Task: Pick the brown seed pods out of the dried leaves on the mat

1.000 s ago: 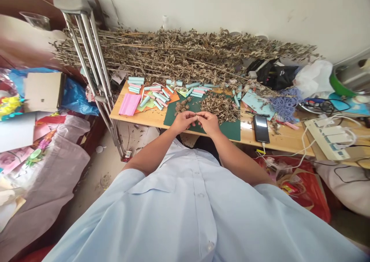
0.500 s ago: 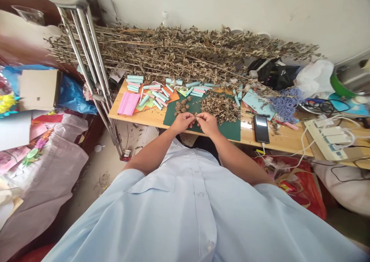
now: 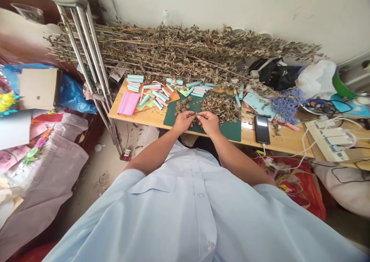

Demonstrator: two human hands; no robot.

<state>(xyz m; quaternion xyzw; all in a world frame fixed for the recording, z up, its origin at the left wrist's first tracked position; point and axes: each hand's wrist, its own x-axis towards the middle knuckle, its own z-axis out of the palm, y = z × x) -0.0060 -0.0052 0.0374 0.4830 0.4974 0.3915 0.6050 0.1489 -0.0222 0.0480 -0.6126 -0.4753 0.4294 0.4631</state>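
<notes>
My left hand (image 3: 184, 122) and my right hand (image 3: 209, 123) meet over the front of a green cutting mat (image 3: 231, 134). Both are closed, fingertips pinching a small bit of dried leaf (image 3: 196, 118) between them; the fingers hide most of it. Just beyond my left hand sits a small group of brown, rolled leaf balls (image 3: 181, 106). Behind and right of my right hand spreads a heap of loose dried leaves (image 3: 222, 107) on the mat.
Long dried plant stalks (image 3: 173, 46) lie along the wall. Paper rolls (image 3: 158, 96) and a pink paper stack (image 3: 128, 103) are left of the mat. On the right are a phone (image 3: 261, 129), purple cord (image 3: 287, 104) and a power strip (image 3: 326, 138). Metal crutches (image 3: 92, 61) lean at the left.
Both hands stay together at nearly the same spot, with the fingers shifting slightly around the dried leaf. The whole view has moved a little; nothing else differs.
</notes>
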